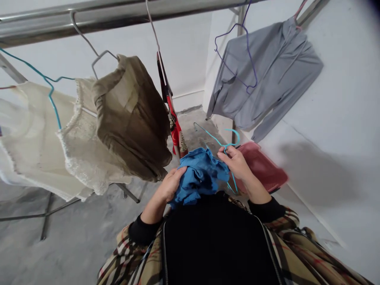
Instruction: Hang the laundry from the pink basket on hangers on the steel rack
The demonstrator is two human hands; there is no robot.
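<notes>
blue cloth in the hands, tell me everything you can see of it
The blue cloth is a soft, thin-looking fabric, bunched and crumpled so its shape cannot be told. It is held close in front: the left hand grips its left side, the right hand pinches its top with a teal wire hanger.

We see white walls [341, 118] and a grey concrete floor [74, 237]. A metal rail [118, 14] crosses the top, carrying a cream lace top [80, 146], an olive garment [133, 118] and a red patterned cloth [175, 126]. A grey shirt [267, 75] hangs near the right wall, with a pink basin [264, 166] below it.
</notes>
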